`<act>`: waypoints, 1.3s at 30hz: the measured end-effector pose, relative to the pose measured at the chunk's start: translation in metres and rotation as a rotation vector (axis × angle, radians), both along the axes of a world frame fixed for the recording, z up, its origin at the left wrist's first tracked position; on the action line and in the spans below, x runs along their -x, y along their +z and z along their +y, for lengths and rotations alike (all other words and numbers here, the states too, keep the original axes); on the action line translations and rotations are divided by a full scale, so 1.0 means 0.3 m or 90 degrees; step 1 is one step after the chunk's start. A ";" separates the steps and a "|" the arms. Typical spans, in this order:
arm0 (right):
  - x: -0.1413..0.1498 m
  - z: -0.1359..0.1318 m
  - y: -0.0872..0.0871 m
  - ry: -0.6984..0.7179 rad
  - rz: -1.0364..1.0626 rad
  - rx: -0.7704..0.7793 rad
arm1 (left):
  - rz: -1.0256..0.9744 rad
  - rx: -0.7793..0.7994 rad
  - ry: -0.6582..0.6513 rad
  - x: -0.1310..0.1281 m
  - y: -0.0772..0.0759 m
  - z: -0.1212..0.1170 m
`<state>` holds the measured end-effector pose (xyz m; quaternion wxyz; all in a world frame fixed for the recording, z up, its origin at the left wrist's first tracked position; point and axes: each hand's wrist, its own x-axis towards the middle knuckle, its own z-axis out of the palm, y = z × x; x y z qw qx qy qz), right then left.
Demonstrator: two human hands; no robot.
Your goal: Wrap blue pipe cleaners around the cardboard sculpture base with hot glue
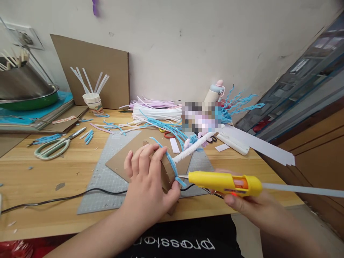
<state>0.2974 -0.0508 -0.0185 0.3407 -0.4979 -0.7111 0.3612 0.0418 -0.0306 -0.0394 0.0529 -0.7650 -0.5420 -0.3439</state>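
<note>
Glue gun (pixel 212 180) (right hand (pixel 249 207)); blue-edged cardboard (pixel 168 170) within left hand (pixel 146 179).

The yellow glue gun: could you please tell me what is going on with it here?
A person's right hand holds the yellow glue gun, its nozzle at or very near a blue fuzzy strip along a cardboard piece. The left hand grips that cardboard piece. Green-handled scissors lie to the left, untouched.
</note>
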 end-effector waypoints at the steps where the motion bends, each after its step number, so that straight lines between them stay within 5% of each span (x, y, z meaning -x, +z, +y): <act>1: 0.007 -0.005 0.005 -0.008 -0.030 -0.019 | 0.000 -0.001 -0.001 -0.001 0.000 0.001; 11: 0.037 -0.010 0.015 0.049 -0.117 -0.090 | -0.001 -0.007 -0.002 0.000 0.005 0.002; 23: 0.016 -0.031 -0.043 -0.065 -0.196 -0.092 | -0.012 -0.011 0.000 0.000 0.003 0.001; 39: 0.064 0.004 0.015 0.026 -0.199 -0.171 | -0.015 -0.011 -0.004 -0.002 0.001 0.003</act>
